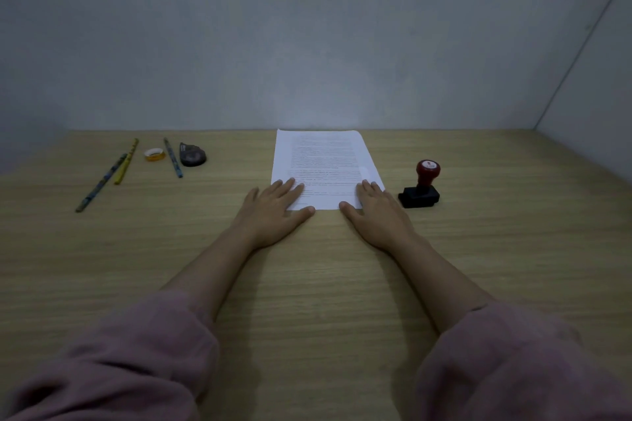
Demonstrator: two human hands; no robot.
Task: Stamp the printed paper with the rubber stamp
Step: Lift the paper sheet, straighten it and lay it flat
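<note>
A white printed paper (pixel 323 161) lies flat on the wooden table (pixel 307 284), its far edge at the wall. My left hand (pixel 275 207) lies flat with straight fingers on the paper's near left corner. My right hand (pixel 376 210) lies flat the same way on the near right corner. The rubber stamp (pixel 421 186), with a red knob handle and a black base, stands upright on the table just right of the paper, a little beyond my right hand. Neither hand touches it.
At the far left lie three pencils (pixel 102 181), a small roll of tape (pixel 154 154) and a dark correction-tape dispenser (pixel 192 154). A grey wall stands behind the table and another on the right.
</note>
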